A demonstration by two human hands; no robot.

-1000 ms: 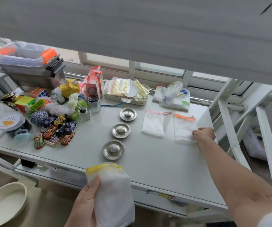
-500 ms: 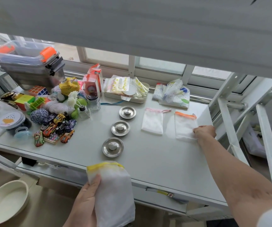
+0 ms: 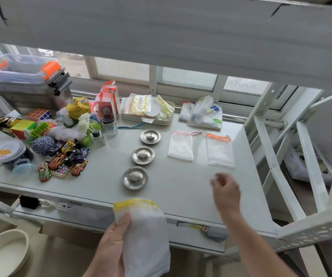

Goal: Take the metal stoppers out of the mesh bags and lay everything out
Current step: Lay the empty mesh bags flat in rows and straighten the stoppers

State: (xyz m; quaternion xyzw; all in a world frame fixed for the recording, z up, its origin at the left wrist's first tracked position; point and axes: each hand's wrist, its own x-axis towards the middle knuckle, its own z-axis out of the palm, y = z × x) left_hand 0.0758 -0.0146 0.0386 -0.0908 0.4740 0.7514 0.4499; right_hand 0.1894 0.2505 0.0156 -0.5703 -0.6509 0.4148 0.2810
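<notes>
Mesh bag with the yellow band [image 3: 141, 232] hung below the near edge of the table [image 3: 181, 188], pinched near its mouth between thumb and fingers of the left hand [image 3: 111, 248]. Three metal stoppers [image 3: 135, 177] lay in a diagonal row on the table; beside them, flat and apart, lay the pink-trimmed bag [image 3: 180, 145] and the orange-trimmed bag [image 3: 220, 150]. The right hand [image 3: 226, 191] hovered over bare tabletop near the orange-trimmed bag, holding nothing visible; blur hid whether its fingers were curled or spread. The mesh looked light, limp and likely to sag, so a grip on the banded mouth would probably serve best. The stoppers appeared stiff, smooth and probably slippery, best taken by the central knob. Whether the held bag was empty could not be told; its lower end was cut off.
</notes>
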